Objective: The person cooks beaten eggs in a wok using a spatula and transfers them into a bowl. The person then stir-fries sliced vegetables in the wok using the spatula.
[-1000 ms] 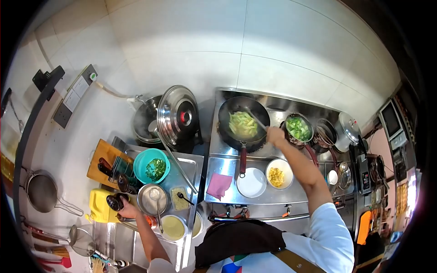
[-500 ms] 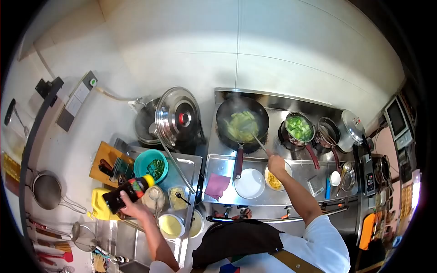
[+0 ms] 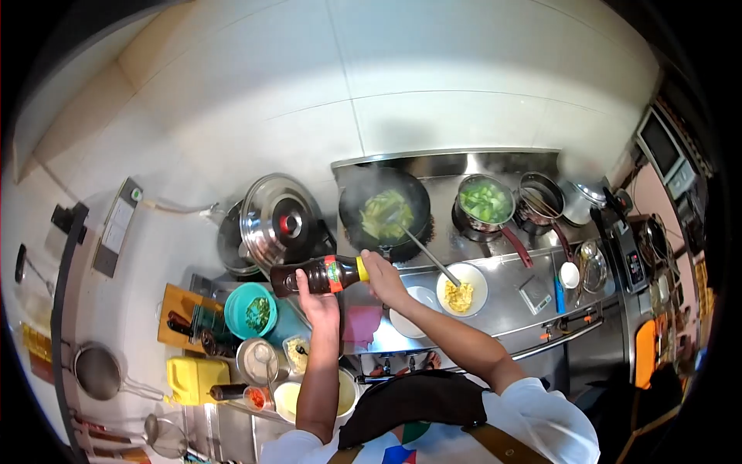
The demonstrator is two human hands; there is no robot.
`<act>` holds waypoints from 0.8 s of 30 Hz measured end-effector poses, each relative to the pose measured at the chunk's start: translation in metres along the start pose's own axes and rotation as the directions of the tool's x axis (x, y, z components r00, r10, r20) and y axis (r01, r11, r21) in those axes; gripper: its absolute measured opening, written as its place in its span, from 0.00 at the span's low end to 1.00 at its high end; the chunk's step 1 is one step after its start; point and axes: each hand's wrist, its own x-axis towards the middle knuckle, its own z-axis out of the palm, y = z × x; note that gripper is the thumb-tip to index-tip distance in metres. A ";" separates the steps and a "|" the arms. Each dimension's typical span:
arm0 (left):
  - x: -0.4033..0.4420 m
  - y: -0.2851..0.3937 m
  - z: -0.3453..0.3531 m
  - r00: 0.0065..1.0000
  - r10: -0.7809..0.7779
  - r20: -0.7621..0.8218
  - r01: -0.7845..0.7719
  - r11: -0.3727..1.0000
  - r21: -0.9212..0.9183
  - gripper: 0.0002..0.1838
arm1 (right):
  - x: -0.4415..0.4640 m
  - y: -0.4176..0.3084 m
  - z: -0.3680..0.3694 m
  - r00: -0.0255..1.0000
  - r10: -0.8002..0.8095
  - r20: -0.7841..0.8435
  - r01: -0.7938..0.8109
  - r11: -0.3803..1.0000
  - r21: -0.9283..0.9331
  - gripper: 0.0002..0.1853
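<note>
A dark sauce bottle (image 3: pixel 289 282) with a yellow cap (image 3: pixel 362 268) lies nearly level in front of the wok, my left hand (image 3: pixel 315 304) wrapped round its body. At the other end, my right hand (image 3: pixel 380 277) is closed on the cap. Beyond them stands the black wok (image 3: pixel 349 182), steaming, with sliced green vegetables (image 3: pixel 384 212) inside. A long-handled metal utensil (image 3: pixel 430 255) rests in it unheld, its head partly in the vegetables and its handle reaching over a white bowl (image 3: pixel 478 280) of yellow scrambled egg (image 3: pixel 456 297).
Right of the wok, a pan (image 3: pixel 485 178) holds green vegetables, with another pan (image 3: pixel 533 178) beside it. A large steel lid (image 3: pixel 267 205) leans at left. Nearby are a teal bowl (image 3: pixel 238 313), yellow jug (image 3: pixel 202 379), white plate (image 3: pixel 411 322) and pink cloth (image 3: pixel 360 323).
My left hand has brought the bottle right, in front of the wok. My right hand has let go of the utensil and taken hold of the cap. The view has shifted.
</note>
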 end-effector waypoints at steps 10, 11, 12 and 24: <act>0.014 -0.041 0.042 0.955 0.002 0.297 -0.039 0.992 0.117 0.27 | 0.022 0.001 -0.044 0.933 0.288 0.215 -0.355 0.640 0.682 0.26; 0.017 -0.042 0.043 0.940 -0.015 0.342 -0.029 0.992 0.121 0.27 | 0.025 0.000 -0.051 0.928 0.295 0.229 -0.370 0.649 0.664 0.26; 0.020 -0.044 0.045 0.922 -0.028 0.387 -0.021 0.992 0.123 0.27 | 0.027 -0.002 -0.057 0.923 0.299 0.243 -0.384 0.661 0.644 0.27; 0.053 -0.074 0.047 0.955 -0.023 0.297 -0.022 0.989 0.149 0.20 | 0.051 0.039 -0.061 0.954 0.298 -0.021 -0.209 0.718 0.664 0.22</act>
